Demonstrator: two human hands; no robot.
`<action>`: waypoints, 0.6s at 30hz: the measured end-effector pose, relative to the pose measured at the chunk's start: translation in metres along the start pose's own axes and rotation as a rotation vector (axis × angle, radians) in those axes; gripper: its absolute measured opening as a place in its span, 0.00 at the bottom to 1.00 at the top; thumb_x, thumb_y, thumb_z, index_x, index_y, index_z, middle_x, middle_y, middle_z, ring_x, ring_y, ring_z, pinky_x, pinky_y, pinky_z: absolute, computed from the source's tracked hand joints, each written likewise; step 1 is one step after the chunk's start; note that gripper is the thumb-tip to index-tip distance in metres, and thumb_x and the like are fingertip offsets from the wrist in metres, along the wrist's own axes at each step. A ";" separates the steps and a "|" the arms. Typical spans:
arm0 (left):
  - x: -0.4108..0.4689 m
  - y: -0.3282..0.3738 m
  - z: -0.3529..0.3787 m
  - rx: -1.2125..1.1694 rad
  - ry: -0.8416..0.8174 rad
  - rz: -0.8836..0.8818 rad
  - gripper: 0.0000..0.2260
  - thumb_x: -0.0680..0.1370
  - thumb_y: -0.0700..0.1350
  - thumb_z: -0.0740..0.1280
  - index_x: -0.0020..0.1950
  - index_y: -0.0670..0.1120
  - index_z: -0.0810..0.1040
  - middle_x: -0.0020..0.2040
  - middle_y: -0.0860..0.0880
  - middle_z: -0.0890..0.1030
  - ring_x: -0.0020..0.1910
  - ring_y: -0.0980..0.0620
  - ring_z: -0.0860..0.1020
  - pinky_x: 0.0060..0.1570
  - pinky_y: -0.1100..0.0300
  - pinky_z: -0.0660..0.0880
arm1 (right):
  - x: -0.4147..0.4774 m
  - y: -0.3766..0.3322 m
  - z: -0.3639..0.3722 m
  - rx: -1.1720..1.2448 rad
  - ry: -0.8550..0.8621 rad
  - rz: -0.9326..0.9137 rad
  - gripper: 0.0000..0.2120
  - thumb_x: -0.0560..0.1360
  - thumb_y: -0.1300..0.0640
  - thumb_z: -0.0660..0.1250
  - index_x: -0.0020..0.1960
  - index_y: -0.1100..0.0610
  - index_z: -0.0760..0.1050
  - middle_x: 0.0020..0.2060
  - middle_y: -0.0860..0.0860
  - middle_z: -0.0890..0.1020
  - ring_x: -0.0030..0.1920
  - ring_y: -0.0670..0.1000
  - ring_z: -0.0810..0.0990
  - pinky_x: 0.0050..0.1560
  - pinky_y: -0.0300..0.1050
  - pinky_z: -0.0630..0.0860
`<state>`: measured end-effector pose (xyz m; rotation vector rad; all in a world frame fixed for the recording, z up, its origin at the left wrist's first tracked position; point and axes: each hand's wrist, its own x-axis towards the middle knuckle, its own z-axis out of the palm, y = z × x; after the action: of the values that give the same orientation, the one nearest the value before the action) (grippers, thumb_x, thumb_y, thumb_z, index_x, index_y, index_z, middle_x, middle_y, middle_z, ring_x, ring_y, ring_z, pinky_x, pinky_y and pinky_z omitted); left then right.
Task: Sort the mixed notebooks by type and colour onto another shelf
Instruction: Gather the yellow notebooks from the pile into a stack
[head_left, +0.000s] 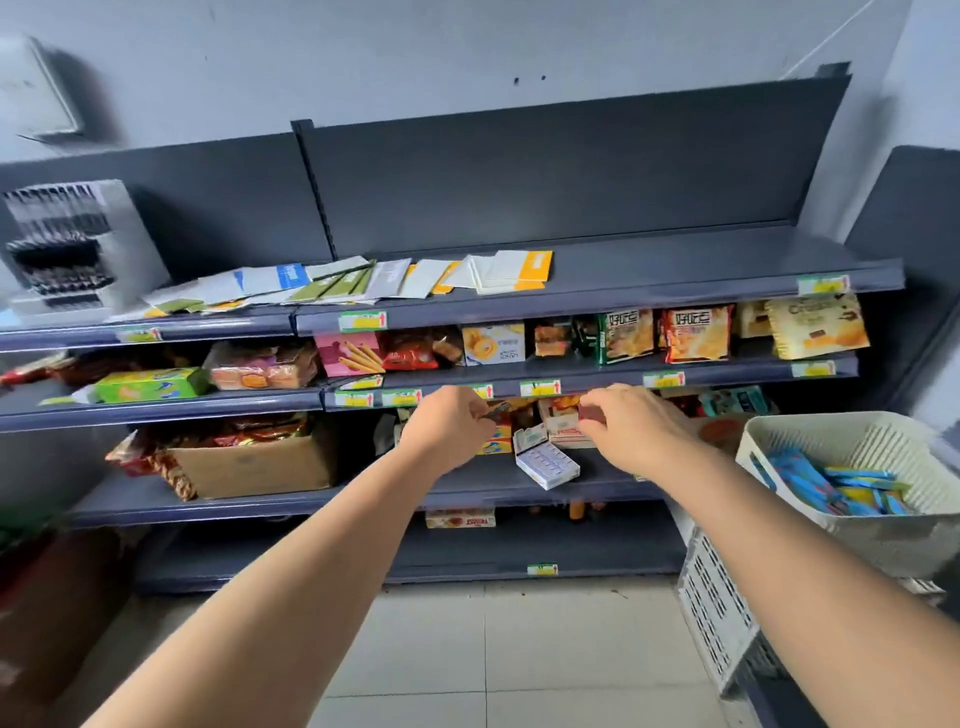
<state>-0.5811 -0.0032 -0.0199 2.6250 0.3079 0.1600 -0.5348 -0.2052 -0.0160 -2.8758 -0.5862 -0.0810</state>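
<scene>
While the notebooks (363, 280) lie unsorted on the top shelf (701, 265), both hands work two shelves lower among snack packs.

Noted, largest first: the notebooks are spread in a loose, overlapping fan across the left and middle of the top shelf, with white, blue, green and yellow covers mixed. A pale basket (810, 431) stands at the right. The left hand (447, 423) has its fingers curled, pinching a small dark packet (496, 410). The right hand (639, 426) has its fingers curled round a dark red pack (592, 413). A white box (545, 462) hangs over the shelf edge between them. Assessment: this appears to be clearing space, and no sorting has begun. Recommendation: set both packs down well back from the edge, push the white box in, then lift the notebooks one colour at a time with both hands free, squaring each pile.
</scene>
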 end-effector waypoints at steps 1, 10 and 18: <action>0.015 -0.006 -0.001 -0.002 0.009 -0.018 0.02 0.74 0.45 0.66 0.41 0.48 0.75 0.44 0.43 0.83 0.43 0.43 0.80 0.43 0.52 0.78 | 0.019 -0.003 0.004 0.005 -0.003 -0.019 0.18 0.80 0.47 0.58 0.68 0.49 0.71 0.66 0.49 0.74 0.64 0.54 0.72 0.57 0.50 0.73; 0.181 -0.011 -0.014 0.013 0.061 -0.133 0.07 0.74 0.45 0.67 0.48 0.44 0.82 0.45 0.46 0.82 0.42 0.45 0.79 0.39 0.55 0.74 | 0.204 0.010 0.011 0.102 0.012 -0.083 0.20 0.80 0.47 0.59 0.70 0.49 0.69 0.67 0.49 0.73 0.66 0.53 0.71 0.59 0.50 0.71; 0.300 -0.023 -0.015 -0.109 0.125 -0.215 0.16 0.76 0.46 0.67 0.64 0.44 0.77 0.55 0.47 0.81 0.50 0.47 0.79 0.47 0.57 0.75 | 0.335 0.022 0.018 0.148 -0.034 -0.101 0.20 0.80 0.46 0.58 0.71 0.48 0.67 0.70 0.49 0.70 0.68 0.54 0.70 0.57 0.50 0.72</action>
<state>-0.2975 0.0969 -0.0009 2.4590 0.6035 0.2606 -0.2185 -0.0933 -0.0059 -2.7087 -0.7124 -0.0033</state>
